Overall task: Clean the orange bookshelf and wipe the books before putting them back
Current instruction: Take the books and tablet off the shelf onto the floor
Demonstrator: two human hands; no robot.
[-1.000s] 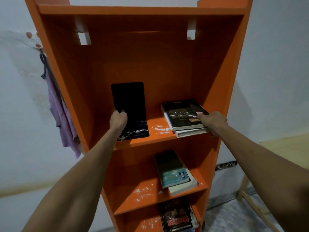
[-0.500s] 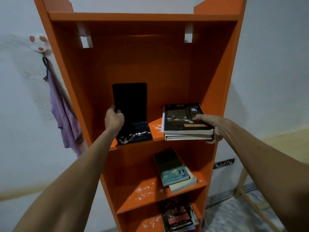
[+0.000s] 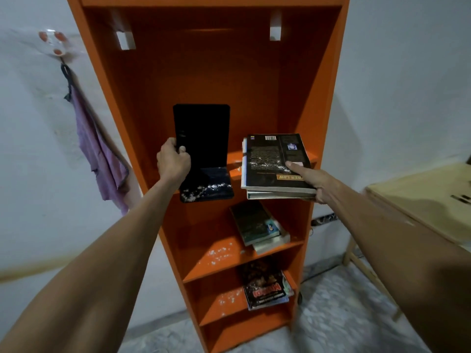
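The orange bookshelf stands against a white wall. My left hand grips the left edge of a black L-shaped bookend; its foot carries white dust. My right hand holds a stack of two books, thumb on the dark top cover and fingers underneath, with the stack sticking out past the shelf's front edge. White dust lies on that cover. Two more books lie on the shelf below, and another book lies on the one under that.
White dust specks the lower shelves. A purple cloth hangs from a wall hook at the left. A light wooden table stands at the right. The floor is pale and speckled.
My right hand has drawn the stack of two books forward off the shelf. My left hand has shifted its grip higher on the bookend. The camera has tilted downward.
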